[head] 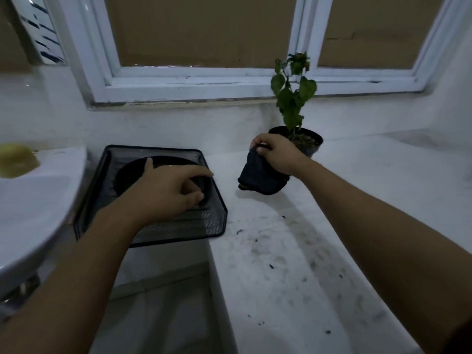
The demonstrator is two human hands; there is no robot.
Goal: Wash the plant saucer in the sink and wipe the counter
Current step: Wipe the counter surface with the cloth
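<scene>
A black round plant saucer (132, 172) lies in a black mesh tray (217, 218) between the sink and the counter. My left hand (166, 190) hovers over the saucer's right side with fingers loosely spread and partly curled; whether it touches the saucer I cannot tell. My right hand (275, 152) pinches the top of a dark cloth (258, 177), which hangs down just above the white counter (293, 290). Soil crumbs and smears (268, 241) are scattered over the counter's near half.
A white sink (33, 200) fills the left edge, with a yellow sponge (15, 159) on its rim. A potted plant in a black pot (306, 139) stands on the counter behind my right hand, below the window. A gap to the floor opens below the tray.
</scene>
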